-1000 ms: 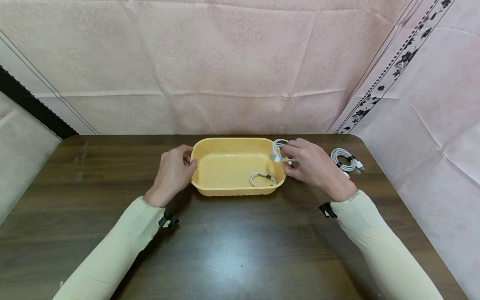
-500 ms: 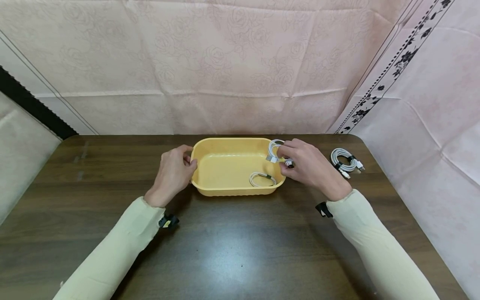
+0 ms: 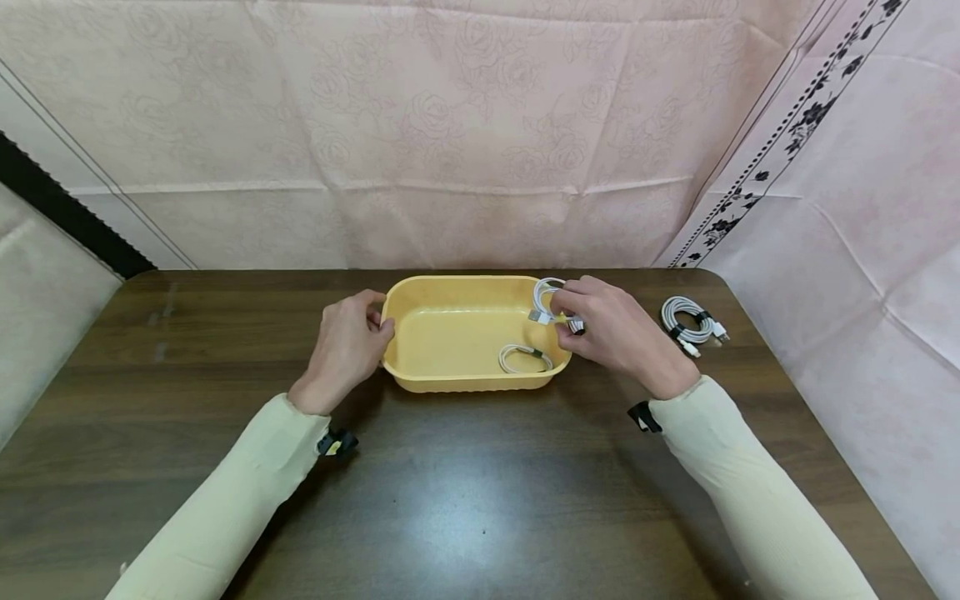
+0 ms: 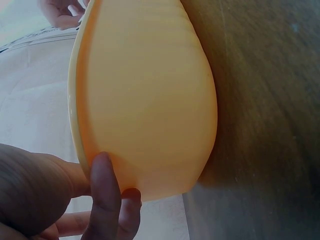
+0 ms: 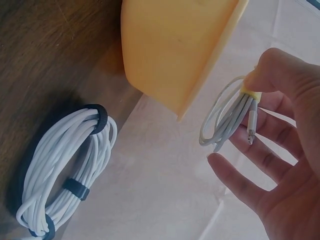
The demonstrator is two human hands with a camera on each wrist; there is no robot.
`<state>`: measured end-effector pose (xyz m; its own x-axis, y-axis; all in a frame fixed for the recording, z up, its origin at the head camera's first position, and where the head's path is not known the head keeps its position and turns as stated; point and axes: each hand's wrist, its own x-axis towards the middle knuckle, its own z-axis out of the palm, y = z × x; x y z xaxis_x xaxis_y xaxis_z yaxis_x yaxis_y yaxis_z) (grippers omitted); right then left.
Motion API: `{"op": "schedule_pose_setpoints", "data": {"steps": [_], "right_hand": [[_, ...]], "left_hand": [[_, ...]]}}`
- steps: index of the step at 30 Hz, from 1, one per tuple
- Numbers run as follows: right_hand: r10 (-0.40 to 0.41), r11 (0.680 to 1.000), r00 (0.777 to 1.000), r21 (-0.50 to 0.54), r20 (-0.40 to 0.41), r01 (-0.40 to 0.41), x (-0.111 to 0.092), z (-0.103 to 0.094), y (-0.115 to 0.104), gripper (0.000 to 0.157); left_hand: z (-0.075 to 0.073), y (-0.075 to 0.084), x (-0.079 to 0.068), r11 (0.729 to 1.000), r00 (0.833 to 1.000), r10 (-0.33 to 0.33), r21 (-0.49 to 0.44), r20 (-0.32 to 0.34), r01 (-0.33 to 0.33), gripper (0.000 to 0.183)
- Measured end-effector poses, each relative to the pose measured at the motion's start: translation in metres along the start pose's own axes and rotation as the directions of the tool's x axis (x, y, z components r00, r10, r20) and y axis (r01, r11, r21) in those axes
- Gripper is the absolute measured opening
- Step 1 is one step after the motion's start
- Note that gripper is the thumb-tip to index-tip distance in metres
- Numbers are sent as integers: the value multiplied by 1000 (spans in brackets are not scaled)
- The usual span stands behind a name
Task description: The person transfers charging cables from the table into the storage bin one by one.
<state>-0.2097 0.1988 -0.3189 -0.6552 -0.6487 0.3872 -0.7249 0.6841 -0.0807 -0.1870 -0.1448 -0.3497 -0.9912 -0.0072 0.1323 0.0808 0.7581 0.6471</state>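
Observation:
A yellow plastic basin (image 3: 465, 384) stands near the table's far edge. My left hand (image 3: 341, 346) grips its left end at the rim, fingers (image 4: 104, 187) against the outer wall. At the opposite end, my right hand (image 3: 618, 329) pinches a coiled white charging cable (image 5: 231, 116) by its yellow tie, between thumb and fingers. That coil hangs over the basin's right end, one plug pointing down in the right wrist view. Inside the basin, at the front right, lies a smaller coiled white cable (image 3: 523, 347) with a dark tie.
Right of the basin, a thicker coiled white cable (image 5: 52, 145) with black straps lies on the brown wooden table (image 3: 450, 500). Pale floral cloth (image 3: 450, 150) hangs behind the table's far edge, and more cloth covers both sides.
My right hand has moved a little left with the charging cable, farther over the basin's right end. The left hand and the basin have stayed in place.

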Motion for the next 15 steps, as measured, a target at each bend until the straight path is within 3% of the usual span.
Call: {"op": "schedule_pose_setpoints", "data": {"steps": [15], "right_hand": [[1,1000,1000,10,31,-2,5,1,-2,13]], "left_hand": [[0,0,0,1000,1000,-1,0,1,1,36]]}}
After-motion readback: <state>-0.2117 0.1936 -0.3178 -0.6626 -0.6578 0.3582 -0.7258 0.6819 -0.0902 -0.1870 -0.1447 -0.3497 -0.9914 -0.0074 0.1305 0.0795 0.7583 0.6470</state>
